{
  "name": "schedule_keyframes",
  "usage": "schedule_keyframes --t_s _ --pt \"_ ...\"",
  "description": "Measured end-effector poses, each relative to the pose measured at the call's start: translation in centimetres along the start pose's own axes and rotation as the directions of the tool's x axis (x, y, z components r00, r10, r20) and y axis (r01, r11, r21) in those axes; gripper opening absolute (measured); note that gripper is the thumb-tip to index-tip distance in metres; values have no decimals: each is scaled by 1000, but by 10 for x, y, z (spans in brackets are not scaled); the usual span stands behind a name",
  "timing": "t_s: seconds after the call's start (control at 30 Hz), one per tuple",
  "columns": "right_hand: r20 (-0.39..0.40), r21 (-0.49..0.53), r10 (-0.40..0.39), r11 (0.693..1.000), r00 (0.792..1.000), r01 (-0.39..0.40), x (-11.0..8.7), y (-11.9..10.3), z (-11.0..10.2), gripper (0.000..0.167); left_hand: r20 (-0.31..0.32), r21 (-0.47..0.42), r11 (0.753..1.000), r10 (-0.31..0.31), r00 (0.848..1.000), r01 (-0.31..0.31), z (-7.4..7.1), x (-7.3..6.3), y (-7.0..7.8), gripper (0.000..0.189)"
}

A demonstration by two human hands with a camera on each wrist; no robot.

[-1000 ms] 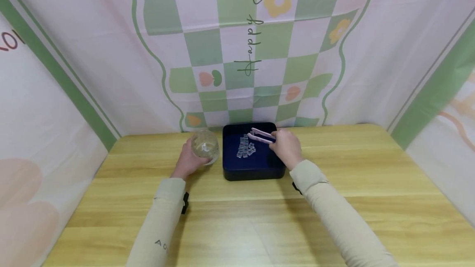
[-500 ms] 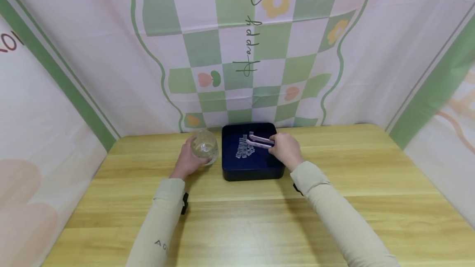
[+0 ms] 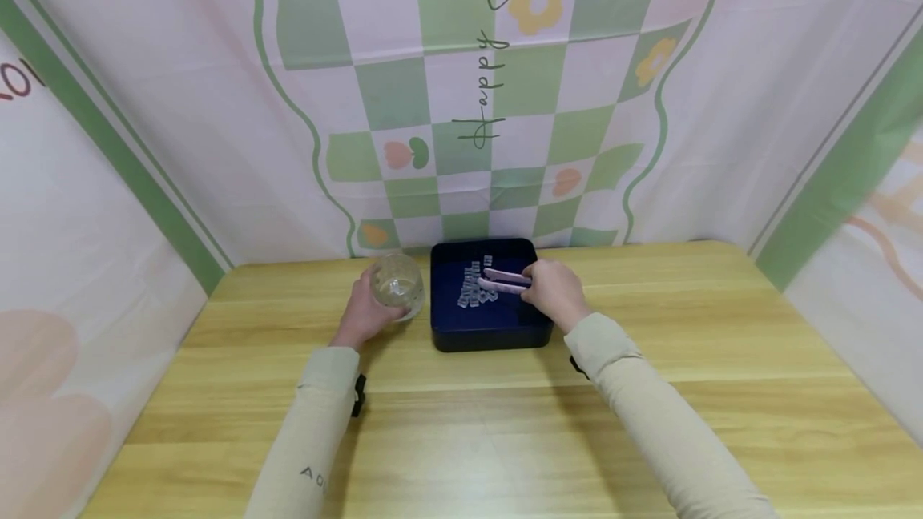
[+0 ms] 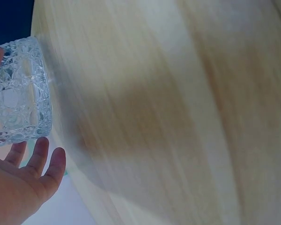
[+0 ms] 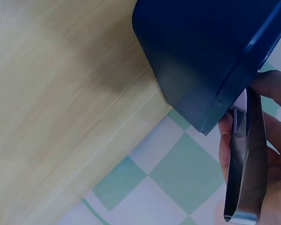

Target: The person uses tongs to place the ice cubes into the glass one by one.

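My left hand holds a clear patterned glass upright on the table, left of a dark blue tray. In the left wrist view the thumb and fingers lie on opposite sides of the cut-textured glass. My right hand grips a pair of tongs over the tray; the tips are pale pink, and the right wrist view shows a metal handle. Several small clear cube-like pieces lie clustered in the tray. The tong tips are at the cluster's right side; whether they touch a piece cannot be told.
The wooden table spreads around the tray. A checkered curtain hangs right behind its back edge, close to tray and glass. The tray's raised wall stands near the right hand.
The tongs have moved down, toward the near part of the cluster, and a piece behind them now shows. Their tips look a little closer together. The left hand and glass stay in place.
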State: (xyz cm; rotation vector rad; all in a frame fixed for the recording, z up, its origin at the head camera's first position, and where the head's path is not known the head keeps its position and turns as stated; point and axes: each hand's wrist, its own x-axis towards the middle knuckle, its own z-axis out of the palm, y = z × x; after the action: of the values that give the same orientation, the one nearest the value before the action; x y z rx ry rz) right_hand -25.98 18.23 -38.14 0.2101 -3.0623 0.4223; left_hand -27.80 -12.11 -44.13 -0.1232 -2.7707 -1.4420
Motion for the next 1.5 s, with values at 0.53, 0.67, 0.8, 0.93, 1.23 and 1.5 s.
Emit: schedule_keyframes --t_s 0.53,0.67,0.8,0.93,1.23,1.5 --pt "15 -48 -9 999 1000 10 -2 -5 -2 31 -1 -30 1000 2 1000 -2 0 -1 1 97" --pt "17 -47 -6 999 1000 7 -2 -5 -2 29 -2 -43 999 10 1000 -10 1 -1 1 96" --pt "12 -54 -5 999 1000 6 -2 -5 0 27 -6 -42 999 20 1000 -20 1 0 1 95" --pt "2 -66 -15 998 1000 15 -1 -4 2 24 -6 -39 999 9 1000 -9 2 -1 2 96" --pt "-78 -29 -12 1000 997 10 -2 -1 4 28 -1 -31 999 -15 1000 15 1 -3 4 97" --pt "-173 7 -4 1000 985 5 -3 -1 2 30 -2 -41 999 4 1000 -4 1 -2 3 96"
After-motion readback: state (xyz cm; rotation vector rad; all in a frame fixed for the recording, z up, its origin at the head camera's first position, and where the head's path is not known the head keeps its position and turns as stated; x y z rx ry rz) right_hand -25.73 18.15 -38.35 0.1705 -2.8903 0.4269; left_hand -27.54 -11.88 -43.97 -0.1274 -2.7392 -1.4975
